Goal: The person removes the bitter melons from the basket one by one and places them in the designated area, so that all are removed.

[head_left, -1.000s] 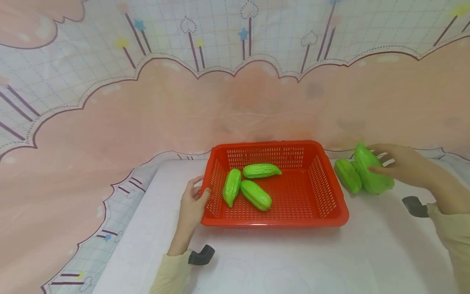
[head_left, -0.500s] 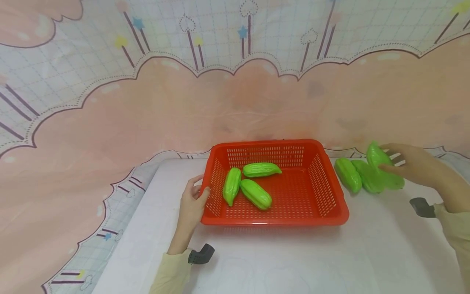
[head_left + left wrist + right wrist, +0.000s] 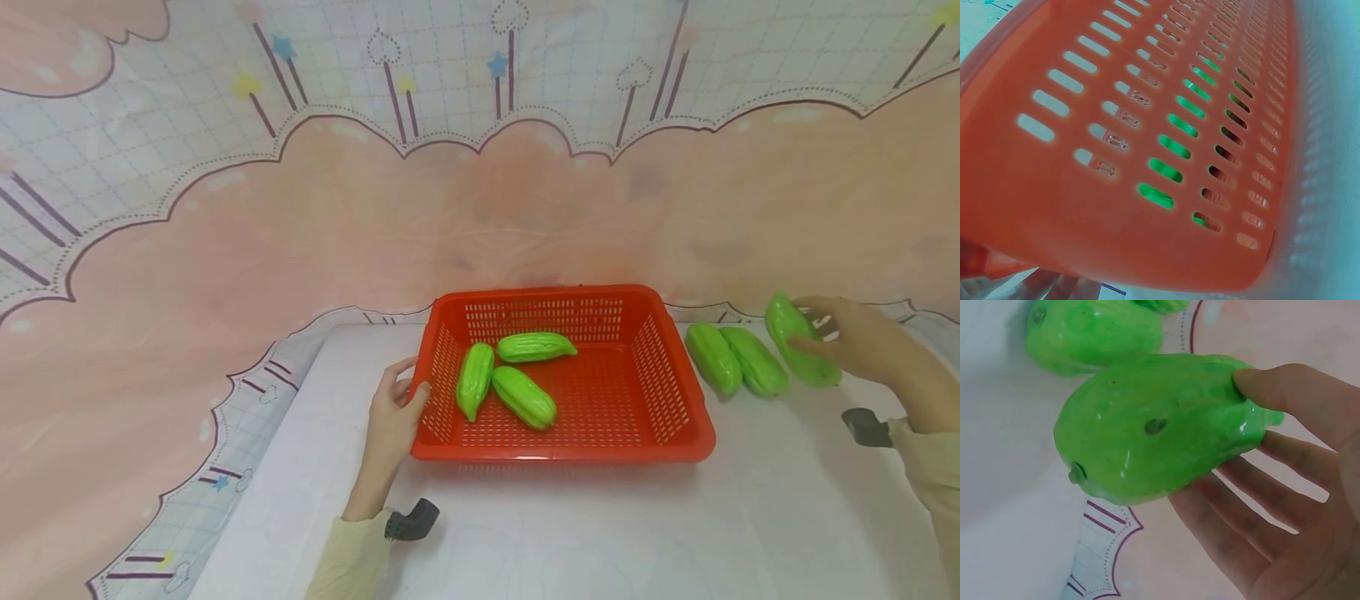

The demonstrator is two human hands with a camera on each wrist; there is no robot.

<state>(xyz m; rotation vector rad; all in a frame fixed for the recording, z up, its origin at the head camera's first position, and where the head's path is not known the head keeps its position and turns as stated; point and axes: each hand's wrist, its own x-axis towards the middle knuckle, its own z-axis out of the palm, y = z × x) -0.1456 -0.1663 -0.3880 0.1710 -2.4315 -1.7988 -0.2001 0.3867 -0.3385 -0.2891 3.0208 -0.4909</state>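
A red plastic basket (image 3: 555,457) with slotted walls stands on the table, three green bitter melons (image 3: 525,397) lying in its left part. My left hand (image 3: 392,415) grips the basket's left rim, thumb over the edge. In the left wrist view the basket wall (image 3: 1085,212) fills most of the picture, with green showing through the slots. To the right of the basket, my right hand (image 3: 858,337) holds another bitter melon (image 3: 1154,425) between thumb and fingers. Two more bitter melons (image 3: 712,358) lie side by side between that hand and the basket.
A white cloth covers the table (image 3: 570,533). Behind it hangs a pink patterned backdrop (image 3: 555,217), close to the basket's far rim. A black wrist device (image 3: 412,520) sits by the left sleeve, another (image 3: 866,427) by the right.
My right hand has moved right with its bitter melon, uncovering the melon beside it and leaving a small gap. The left hand and basket have stayed put.
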